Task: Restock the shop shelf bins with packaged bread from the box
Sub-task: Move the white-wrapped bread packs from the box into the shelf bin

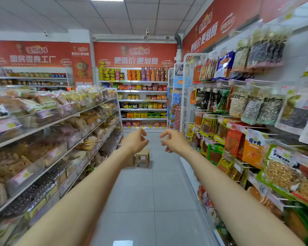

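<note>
head view: left hand (134, 140), right hand (173, 141) fingers loosely curled, empty; shelf bins (48, 118) blurred, contents indistinct.

1. The floor (156, 192) runs open down the middle to the far shelf (143, 100); this is our widest free lane.
2. A small stool (143, 157) stands on that floor ahead, nearer the left side, narrowing the lane there.
3. On our left, shelves (48, 125) carry bins (25, 174) heaped with goods. Clear fronts line the shelf edges, leaving room only above them, under the next tier.
4. On our right, hanging packets (252, 150) jut from pegs into the aisle, packed side by side.
5. A white mesh rack (187, 96) closes the far right end.
6. Our left hand (134, 141) and right hand (172, 141) hang over the open lane, apart, touching nothing.
</note>
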`<move>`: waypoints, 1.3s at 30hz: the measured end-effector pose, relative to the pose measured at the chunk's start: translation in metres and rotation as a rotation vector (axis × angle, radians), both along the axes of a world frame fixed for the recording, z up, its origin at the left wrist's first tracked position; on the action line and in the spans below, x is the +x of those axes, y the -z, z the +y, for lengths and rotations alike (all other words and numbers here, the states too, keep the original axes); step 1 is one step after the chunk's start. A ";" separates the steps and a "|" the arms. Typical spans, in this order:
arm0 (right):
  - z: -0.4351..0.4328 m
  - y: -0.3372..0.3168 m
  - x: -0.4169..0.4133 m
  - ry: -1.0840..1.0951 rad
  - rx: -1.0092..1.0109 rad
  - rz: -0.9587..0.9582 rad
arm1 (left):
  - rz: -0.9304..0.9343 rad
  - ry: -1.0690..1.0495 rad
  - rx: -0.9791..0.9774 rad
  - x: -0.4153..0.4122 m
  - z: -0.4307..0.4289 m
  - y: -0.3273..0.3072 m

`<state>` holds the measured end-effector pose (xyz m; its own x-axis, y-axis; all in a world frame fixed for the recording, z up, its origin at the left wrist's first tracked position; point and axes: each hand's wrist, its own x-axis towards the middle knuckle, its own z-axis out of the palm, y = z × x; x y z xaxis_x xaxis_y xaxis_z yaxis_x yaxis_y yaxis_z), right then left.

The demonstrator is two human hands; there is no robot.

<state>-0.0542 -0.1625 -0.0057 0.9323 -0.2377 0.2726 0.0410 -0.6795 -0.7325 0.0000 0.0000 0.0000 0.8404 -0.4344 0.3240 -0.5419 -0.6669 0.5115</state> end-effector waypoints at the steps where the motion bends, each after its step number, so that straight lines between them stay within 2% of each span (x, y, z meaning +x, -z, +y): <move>1: -0.003 0.002 0.010 0.005 0.004 0.000 | 0.012 -0.005 0.002 0.010 -0.004 0.001; 8: -0.050 0.015 0.123 -0.012 -0.032 0.010 | -0.001 -0.052 0.018 0.116 -0.046 0.013; 16: -0.112 0.012 0.275 -0.075 -0.031 0.064 | 0.020 -0.105 -0.055 0.256 -0.109 0.013; 22: -0.144 0.022 0.379 -0.121 -0.035 0.092 | 0.022 -0.156 -0.006 0.358 -0.137 0.024; 32: -0.187 0.044 0.603 -0.143 -0.046 0.110 | 0.036 -0.149 0.003 0.583 -0.160 0.050; 39: -0.218 0.057 0.745 -0.144 -0.025 0.135 | 0.031 -0.135 0.086 0.725 -0.195 0.051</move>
